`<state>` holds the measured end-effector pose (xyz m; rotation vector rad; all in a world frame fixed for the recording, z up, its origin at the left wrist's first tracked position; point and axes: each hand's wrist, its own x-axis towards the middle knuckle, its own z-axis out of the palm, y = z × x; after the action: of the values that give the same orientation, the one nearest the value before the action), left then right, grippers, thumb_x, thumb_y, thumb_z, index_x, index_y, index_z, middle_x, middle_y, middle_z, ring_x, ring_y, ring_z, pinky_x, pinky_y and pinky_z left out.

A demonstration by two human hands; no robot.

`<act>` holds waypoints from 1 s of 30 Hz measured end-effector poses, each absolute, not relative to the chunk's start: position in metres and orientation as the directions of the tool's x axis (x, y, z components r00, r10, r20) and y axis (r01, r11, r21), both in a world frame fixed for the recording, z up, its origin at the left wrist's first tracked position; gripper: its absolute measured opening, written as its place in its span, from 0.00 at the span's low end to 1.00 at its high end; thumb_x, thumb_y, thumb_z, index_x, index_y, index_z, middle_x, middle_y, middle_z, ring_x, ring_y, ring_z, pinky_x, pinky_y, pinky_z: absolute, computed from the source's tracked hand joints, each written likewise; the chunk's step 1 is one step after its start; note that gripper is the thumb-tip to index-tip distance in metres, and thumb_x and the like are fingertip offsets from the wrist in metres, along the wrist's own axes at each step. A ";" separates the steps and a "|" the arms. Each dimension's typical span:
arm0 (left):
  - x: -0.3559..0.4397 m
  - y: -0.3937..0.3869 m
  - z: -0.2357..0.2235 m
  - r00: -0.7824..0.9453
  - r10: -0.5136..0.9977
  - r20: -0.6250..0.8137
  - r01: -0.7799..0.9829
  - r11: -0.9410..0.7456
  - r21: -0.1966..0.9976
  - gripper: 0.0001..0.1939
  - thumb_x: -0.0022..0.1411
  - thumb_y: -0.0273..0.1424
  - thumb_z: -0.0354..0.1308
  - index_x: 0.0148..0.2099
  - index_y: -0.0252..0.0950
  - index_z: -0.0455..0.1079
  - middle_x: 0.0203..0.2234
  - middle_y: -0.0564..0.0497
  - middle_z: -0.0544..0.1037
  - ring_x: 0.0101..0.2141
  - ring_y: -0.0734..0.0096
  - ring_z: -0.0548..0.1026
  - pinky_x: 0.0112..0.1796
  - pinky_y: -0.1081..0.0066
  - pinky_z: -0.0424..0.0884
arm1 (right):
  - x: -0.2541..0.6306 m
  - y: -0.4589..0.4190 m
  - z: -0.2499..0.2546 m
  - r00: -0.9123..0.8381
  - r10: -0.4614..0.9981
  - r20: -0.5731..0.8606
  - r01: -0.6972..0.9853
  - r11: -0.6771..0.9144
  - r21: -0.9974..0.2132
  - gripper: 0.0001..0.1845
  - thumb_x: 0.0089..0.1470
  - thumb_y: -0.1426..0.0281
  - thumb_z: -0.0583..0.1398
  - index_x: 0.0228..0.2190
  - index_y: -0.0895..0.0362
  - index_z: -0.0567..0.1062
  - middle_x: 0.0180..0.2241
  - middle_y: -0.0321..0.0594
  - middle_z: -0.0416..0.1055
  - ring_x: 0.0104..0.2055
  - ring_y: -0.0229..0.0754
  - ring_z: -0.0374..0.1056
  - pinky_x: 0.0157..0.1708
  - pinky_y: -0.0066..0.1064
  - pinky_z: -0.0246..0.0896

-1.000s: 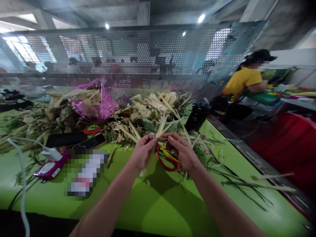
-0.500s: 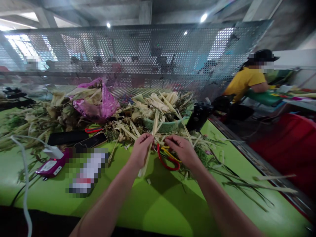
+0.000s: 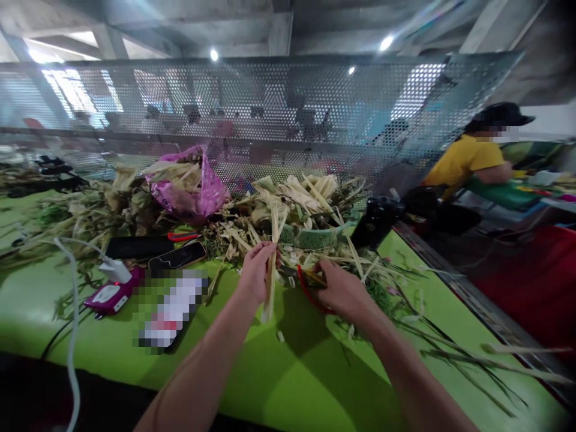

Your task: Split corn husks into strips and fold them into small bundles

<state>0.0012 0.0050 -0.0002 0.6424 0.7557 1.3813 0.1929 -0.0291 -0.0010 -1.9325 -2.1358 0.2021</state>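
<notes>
My left hand (image 3: pixel 258 270) pinches a bundle of pale dried corn husk strips (image 3: pixel 270 285) upright, thumb and fingers closed on it. The husk fans out above the fingers and its lower end hangs over the green table (image 3: pixel 252 378). To the right, my right hand (image 3: pixel 344 291) curls its fingers around the handles of red-and-yellow scissors (image 3: pixel 306 291) among the scraps. The blades cannot be made out. Behind both hands, a green basket (image 3: pixel 310 237) holds a heap of dried husks (image 3: pixel 310 195).
A pink plastic bag (image 3: pixel 209 192) of husks stands back left. Phones (image 3: pixel 177 258), a purple power strip (image 3: pixel 114 294) and a white cable (image 3: pixel 72 336) lie left. A black container (image 3: pixel 377 222) stands right of the basket. A perforated metal screen (image 3: pixel 252 120) rises behind; a person in yellow (image 3: pixel 472 156) sits right.
My right hand has lowered onto the scissors' handles and its fingers have curled around them. My left hand still holds the husk strips. The view has shifted slightly left and up.
</notes>
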 end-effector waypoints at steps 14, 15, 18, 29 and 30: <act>-0.014 0.018 0.001 -0.001 0.982 -0.191 -0.809 0.111 0.577 0.12 0.43 0.31 0.69 0.31 0.34 0.71 0.20 0.57 0.72 0.19 0.83 0.68 0.19 0.80 0.61 | 0.204 -0.024 0.011 -0.282 0.952 0.117 0.590 0.269 -0.761 0.31 0.49 0.58 0.62 0.53 0.54 0.66 0.44 0.44 0.73 0.45 0.50 0.70 0.47 0.40 0.65; -0.014 0.018 0.002 -0.005 0.981 -0.196 -0.821 0.108 0.561 0.12 0.44 0.31 0.69 0.31 0.34 0.71 0.21 0.56 0.73 0.20 0.83 0.68 0.20 0.80 0.62 | 0.202 -0.024 0.009 -0.303 0.946 0.114 0.594 0.281 -0.754 0.31 0.49 0.58 0.62 0.53 0.54 0.65 0.43 0.44 0.73 0.45 0.49 0.69 0.47 0.39 0.64; -0.015 0.018 0.003 0.004 0.976 -0.217 -0.829 0.125 0.545 0.12 0.44 0.32 0.68 0.30 0.34 0.70 0.20 0.57 0.72 0.17 0.84 0.66 0.17 0.81 0.59 | 0.199 -0.023 0.005 -0.356 0.927 0.122 0.627 0.333 -0.705 0.35 0.47 0.57 0.63 0.54 0.56 0.62 0.49 0.48 0.68 0.51 0.52 0.65 0.52 0.42 0.59; -0.013 0.017 0.005 -0.005 0.977 -0.212 -0.840 0.111 0.531 0.11 0.46 0.32 0.68 0.31 0.33 0.71 0.20 0.57 0.72 0.19 0.81 0.68 0.21 0.79 0.64 | 0.185 -0.025 0.001 -0.357 0.921 0.153 0.672 0.367 -0.643 0.35 0.43 0.60 0.63 0.53 0.56 0.62 0.52 0.50 0.64 0.53 0.55 0.62 0.53 0.46 0.56; -0.014 0.016 0.006 -0.011 0.977 -0.214 -0.841 0.106 0.530 0.11 0.46 0.32 0.68 0.31 0.33 0.71 0.19 0.57 0.72 0.19 0.81 0.68 0.22 0.79 0.64 | 0.184 -0.026 0.001 -0.361 0.920 0.152 0.668 0.369 -0.647 0.36 0.43 0.61 0.63 0.53 0.57 0.62 0.52 0.50 0.64 0.53 0.55 0.62 0.53 0.46 0.56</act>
<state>-0.0138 0.0165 0.0056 0.2777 0.6095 1.4675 0.1840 -0.0255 0.0010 -1.3698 -2.1369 0.6723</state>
